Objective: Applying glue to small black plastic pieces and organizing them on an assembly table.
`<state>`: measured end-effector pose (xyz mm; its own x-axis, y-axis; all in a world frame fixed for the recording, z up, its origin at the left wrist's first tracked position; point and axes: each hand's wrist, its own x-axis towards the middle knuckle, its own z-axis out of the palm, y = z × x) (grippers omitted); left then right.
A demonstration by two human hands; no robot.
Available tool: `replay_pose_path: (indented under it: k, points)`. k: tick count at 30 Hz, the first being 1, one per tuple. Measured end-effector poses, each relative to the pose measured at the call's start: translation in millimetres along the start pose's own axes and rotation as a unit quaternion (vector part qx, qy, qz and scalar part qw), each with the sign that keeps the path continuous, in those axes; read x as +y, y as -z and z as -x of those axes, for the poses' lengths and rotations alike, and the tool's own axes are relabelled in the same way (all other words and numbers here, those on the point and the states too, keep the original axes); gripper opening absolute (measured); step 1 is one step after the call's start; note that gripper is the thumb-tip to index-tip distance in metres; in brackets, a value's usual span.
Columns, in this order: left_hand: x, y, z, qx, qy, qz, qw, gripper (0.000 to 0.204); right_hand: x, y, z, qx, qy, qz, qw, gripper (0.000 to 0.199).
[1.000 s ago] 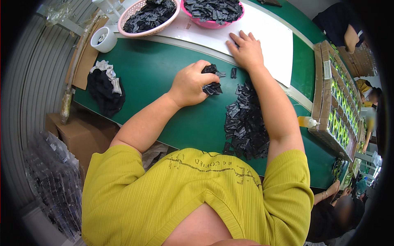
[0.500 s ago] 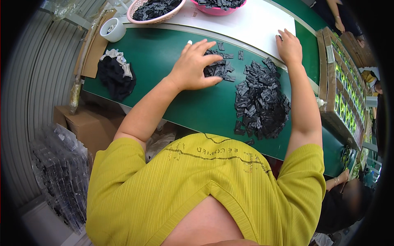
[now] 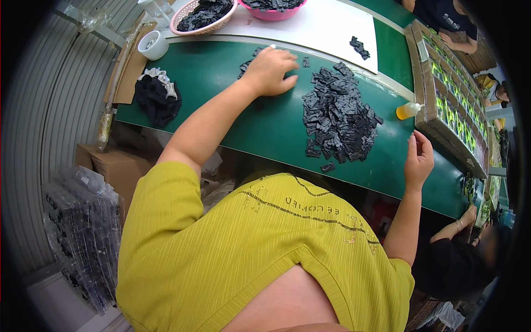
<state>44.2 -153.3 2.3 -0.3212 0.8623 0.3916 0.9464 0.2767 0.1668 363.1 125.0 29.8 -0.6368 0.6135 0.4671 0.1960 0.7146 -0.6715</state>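
My left hand (image 3: 271, 72) is over a small group of flat black plastic pieces (image 3: 244, 68), covering most of them. Its thumb is spread from the bent fingers, and a white covering shows on one fingertip. To its right, a large heap of similar black plastic pieces (image 3: 340, 119) lies on the green tabletop. Beyond the table's near edge, my right hand (image 3: 418, 159) hangs loosely open, fingers half bent, with no piece visible in it. A short row of black pieces (image 3: 359, 47) rests on the white board (image 3: 326, 33).
A pale pink basket (image 3: 215, 25) and a bright pink bowl (image 3: 276, 14) of black pieces stand at the back. A white cup (image 3: 153, 45) and a dark cloth (image 3: 157, 102) sit left. A yellow-liquid bottle (image 3: 408, 111) stands beside a divided carton (image 3: 437, 88). Other people work at right.
My right hand has pulled back from the white board to the near table edge, exposing pieces there. My left hand has drawn its fingers in over the small group. The whole view has shifted.
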Motion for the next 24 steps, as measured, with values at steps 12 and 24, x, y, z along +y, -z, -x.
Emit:
replay_pose_path:
  k: [12, 24]
  points:
    - [-12, 7, -34, -0.034, 0.087, 0.03, 0.995, 0.025, 67, -25, -46, -0.069, -0.143, -0.023, 0.987, 0.065]
    - [-5, 8, -94, -0.315, 0.333, -0.045, 0.888, 0.037, 49, -34, -62, -0.082, -0.084, -0.259, 0.959, 0.027]
